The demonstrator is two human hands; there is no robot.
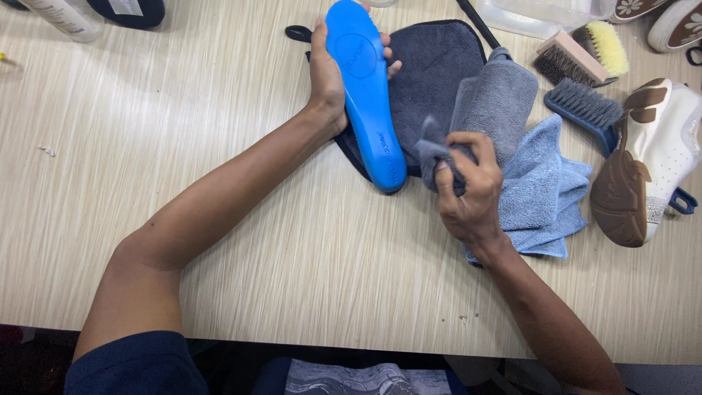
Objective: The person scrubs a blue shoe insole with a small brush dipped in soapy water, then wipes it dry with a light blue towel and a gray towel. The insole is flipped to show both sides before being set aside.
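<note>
left hand [327, 77]: grips blue insole [365, 95] by its far end; thumb side on the left edge, fingers [387, 55] wrapped round the right edge, clamped on the insole.
blue insole: long, bright blue, smooth side up, runs far to near across the middle of the desk [219, 183]; near tip rests on the edge of the dark mat, just left of the right hand.
right hand [468, 186]: fingers curled together, pinching a bunched corner of the grey cloth [493, 102]; knuckles face up, just right of the insole's near tip, not clearly touching it.
grey cloth: thick, folded, lies right of the insole, partly over the dark mat and over the light blue cloth.
dark mat [431, 62]: dark navy pad with a black loop at its far left corner, under insole and grey cloth.
light blue cloth [545, 190]: crumpled, right of the right hand, under the wrist.
brushes: wooden brush with dark bristles [567, 62] and a yellow-bristled brush [607, 44] far right; blue-backed brush [585, 106] just near them.
shoe [651, 161]: white and brown sneaker on its side, brown sole facing left, at the right edge.
second shoes [669, 18]: brown-and-white pair, far right corner, cut off.
clear container [545, 14]: far, right of centre, partly out of view.
bottle [62, 16]: white, far left corner, cut off.
desk: pale wood grain.
</note>
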